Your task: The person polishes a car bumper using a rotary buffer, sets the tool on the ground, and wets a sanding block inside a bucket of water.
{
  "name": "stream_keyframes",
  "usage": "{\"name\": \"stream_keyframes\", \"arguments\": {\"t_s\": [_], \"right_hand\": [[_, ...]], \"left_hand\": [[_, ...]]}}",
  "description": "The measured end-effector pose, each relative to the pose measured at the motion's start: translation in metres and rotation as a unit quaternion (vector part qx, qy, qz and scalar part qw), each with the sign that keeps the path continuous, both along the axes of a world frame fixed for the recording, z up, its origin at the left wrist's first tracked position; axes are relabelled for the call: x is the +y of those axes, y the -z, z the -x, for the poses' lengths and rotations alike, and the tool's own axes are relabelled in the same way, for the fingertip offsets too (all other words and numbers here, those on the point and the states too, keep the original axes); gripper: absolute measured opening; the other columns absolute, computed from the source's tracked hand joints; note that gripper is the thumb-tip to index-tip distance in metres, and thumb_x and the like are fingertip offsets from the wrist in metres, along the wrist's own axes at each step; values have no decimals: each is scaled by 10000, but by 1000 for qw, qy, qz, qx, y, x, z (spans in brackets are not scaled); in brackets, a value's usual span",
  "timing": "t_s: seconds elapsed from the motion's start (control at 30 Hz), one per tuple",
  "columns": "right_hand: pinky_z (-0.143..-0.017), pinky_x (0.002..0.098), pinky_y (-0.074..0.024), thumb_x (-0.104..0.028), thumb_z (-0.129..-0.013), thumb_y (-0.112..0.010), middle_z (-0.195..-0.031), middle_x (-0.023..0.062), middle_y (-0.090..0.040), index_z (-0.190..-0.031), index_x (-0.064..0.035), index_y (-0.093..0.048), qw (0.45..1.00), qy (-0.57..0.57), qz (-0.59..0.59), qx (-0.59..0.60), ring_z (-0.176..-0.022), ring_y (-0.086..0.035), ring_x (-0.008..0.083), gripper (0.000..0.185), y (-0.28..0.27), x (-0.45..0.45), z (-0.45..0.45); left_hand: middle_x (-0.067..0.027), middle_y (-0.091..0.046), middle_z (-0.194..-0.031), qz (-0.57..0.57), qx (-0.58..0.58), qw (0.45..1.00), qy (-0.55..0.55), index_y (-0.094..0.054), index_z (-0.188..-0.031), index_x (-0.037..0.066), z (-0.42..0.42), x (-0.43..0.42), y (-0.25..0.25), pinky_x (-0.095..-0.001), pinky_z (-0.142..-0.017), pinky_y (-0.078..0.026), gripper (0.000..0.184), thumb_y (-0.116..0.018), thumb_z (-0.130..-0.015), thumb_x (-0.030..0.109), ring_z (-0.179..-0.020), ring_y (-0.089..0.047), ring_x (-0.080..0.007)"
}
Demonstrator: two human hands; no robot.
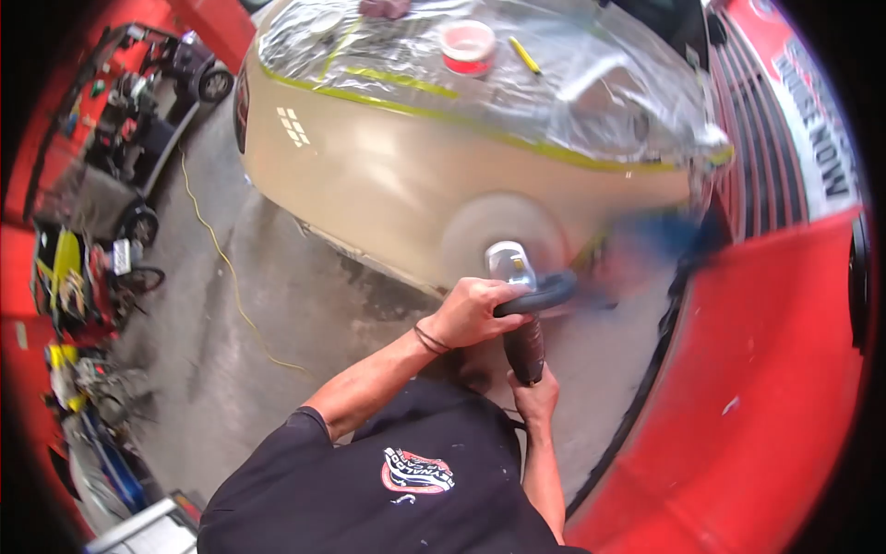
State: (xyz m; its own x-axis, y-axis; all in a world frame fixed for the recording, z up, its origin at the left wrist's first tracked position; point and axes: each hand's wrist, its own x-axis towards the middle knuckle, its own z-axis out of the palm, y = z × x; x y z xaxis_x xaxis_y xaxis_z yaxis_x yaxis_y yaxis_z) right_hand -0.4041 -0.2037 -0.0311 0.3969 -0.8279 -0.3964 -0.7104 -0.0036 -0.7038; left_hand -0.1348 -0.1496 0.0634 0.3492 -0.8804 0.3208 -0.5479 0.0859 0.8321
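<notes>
A car polisher [526,346] is pressed against the tan car panel [360,175], its pale round pad [466,235] blurred by spinning. My left hand [472,311] wraps around the dark loop handle [554,293] near the silver head. Lower down, my right hand [535,397] grips the rear end of the polisher's body; some of its fingers are hidden. Clear plastic sheeting [591,92], edged with yellow-green tape [369,103], covers the car above the bare panel. On the sheeting lie an open tub [467,48] with a red band and a yellow marker-like stick [525,55].
A red wall or panel [738,388] runs along the right. A yellow cord [221,249] lies on the concrete floor [203,369] at left. Beyond it stand a dark cart-like vehicle [138,148] and a yellow dirt bike [69,268]. A dark cloth [385,7] rests on the sheeting.
</notes>
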Motion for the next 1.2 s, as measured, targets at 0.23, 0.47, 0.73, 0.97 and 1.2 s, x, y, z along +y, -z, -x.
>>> {"name": "stream_keyframes", "arguments": {"t_s": [0.23,0.47,0.73,0.97,1.2], "right_hand": [[-952,482,-622,-358,-857,-889,-1092,221,-845,-1253,-75,-816,989,-140,11,36,-1091,-825,407,493,-99,-75,-104],[-986,534,-608,-379,-866,-841,-1141,279,-826,-1277,-24,-761,952,-302,25,50,-1128,-790,472,549,-132,-120,-185],[-942,475,-609,-350,-844,-896,-1093,209,-836,-1239,-42,-790,950,-294,61,83,-1056,-819,372,511,-149,-198,-99],[-875,441,-613,-271,-837,-924,-997,190,-828,-1233,-27,-790,975,-205,38,79,-939,-810,315,484,-148,-302,58],[-792,357,-571,-118,-825,-907,-888,17,-764,-1135,18,-794,985,-160,27,53,-820,-662,121,356,-159,-383,140]], "left_hand": [[-101,-858,-1063,1,133,987,-89,-815,-1338,-9,-93,-7,-55,-341,-889,-649,398,-902,-964,96,-954,-758,-97],[-107,-868,-991,29,101,967,-233,-838,-1275,-36,-152,2,-77,-326,-847,-642,374,-911,-982,186,-893,-757,-87],[-40,-851,-1084,37,189,957,-216,-823,-1327,-54,-49,-72,-63,-306,-915,-637,376,-906,-995,104,-997,-721,-75],[-218,-833,-1080,47,159,975,-145,-798,-1356,10,83,-193,-69,-378,-899,-647,435,-888,-959,165,-960,-838,-205],[-245,-812,-1090,74,134,978,-140,-794,-1314,22,150,-290,-63,-478,-913,-641,424,-867,-940,208,-1004,-809,-427]]}}
